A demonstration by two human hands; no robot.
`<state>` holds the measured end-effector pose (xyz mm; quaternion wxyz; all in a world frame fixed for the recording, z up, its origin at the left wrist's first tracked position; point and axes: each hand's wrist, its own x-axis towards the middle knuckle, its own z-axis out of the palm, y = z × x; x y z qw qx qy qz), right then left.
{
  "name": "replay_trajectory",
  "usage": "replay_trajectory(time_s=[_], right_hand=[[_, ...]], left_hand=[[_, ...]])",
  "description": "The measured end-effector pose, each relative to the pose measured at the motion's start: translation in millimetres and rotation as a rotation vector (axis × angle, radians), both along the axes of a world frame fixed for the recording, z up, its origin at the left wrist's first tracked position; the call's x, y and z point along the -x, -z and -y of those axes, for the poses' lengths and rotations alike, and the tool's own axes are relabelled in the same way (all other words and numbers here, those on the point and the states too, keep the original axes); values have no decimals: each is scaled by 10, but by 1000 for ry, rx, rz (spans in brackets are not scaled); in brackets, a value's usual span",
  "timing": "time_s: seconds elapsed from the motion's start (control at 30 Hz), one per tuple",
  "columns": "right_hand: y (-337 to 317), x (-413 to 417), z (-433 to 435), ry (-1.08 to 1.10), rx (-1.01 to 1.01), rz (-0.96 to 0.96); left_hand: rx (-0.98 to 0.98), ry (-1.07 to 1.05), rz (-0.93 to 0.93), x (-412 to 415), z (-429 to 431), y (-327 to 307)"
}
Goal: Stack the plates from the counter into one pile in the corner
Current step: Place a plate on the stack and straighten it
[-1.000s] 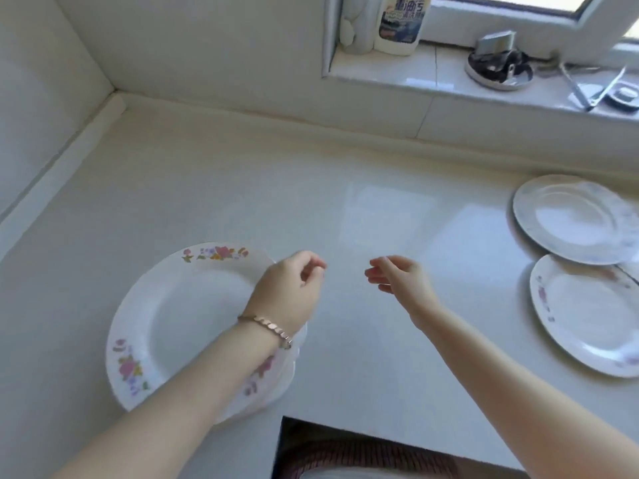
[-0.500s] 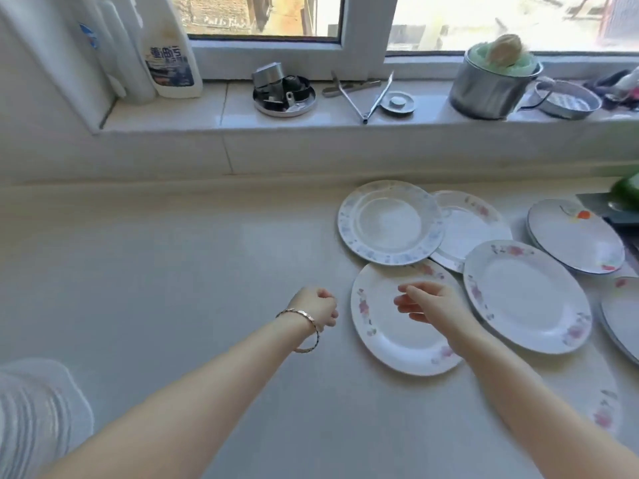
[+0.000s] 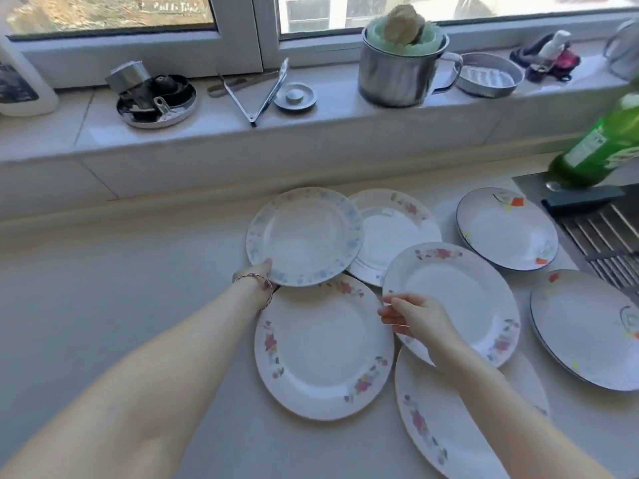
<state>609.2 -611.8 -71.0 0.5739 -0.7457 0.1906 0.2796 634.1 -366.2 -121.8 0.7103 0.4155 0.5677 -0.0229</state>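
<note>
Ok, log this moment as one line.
left hand: grips blue-flowered plate rim | right hand: at pink-flowered plate rim, grip unclear

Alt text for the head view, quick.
The left hand grips the blue-flowered plate by its near rim; the right hand pinches the edge of a pink-flowered plate. Five more plates lie around them on the counter.

Pale glossy counter (image 3: 103,305) carries round white china plates, some overlapping. Blue-flowered plate (image 3: 304,236) at your left hand (image 3: 257,273). Pink-flowered plate (image 3: 325,347) between it and your right hand (image 3: 415,319). Blue-rimmed plate (image 3: 506,228) well beyond your right hand.
</note>
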Motion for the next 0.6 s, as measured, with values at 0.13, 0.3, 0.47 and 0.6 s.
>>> replay_trajectory(time_s=[0.13, 0.3, 0.47, 0.6], right_hand=[[58, -27, 50, 22, -50, -32], [87, 107, 38, -27, -32, -50], [206, 611, -143, -412, 120, -571], [466, 851, -173, -579, 335, -625]], left_hand=[[65, -120, 57, -77, 70, -65], [52, -231, 138, -29, 88, -202], [5, -242, 174, 453, -71, -429], [-22, -177, 183, 941, -288, -522]])
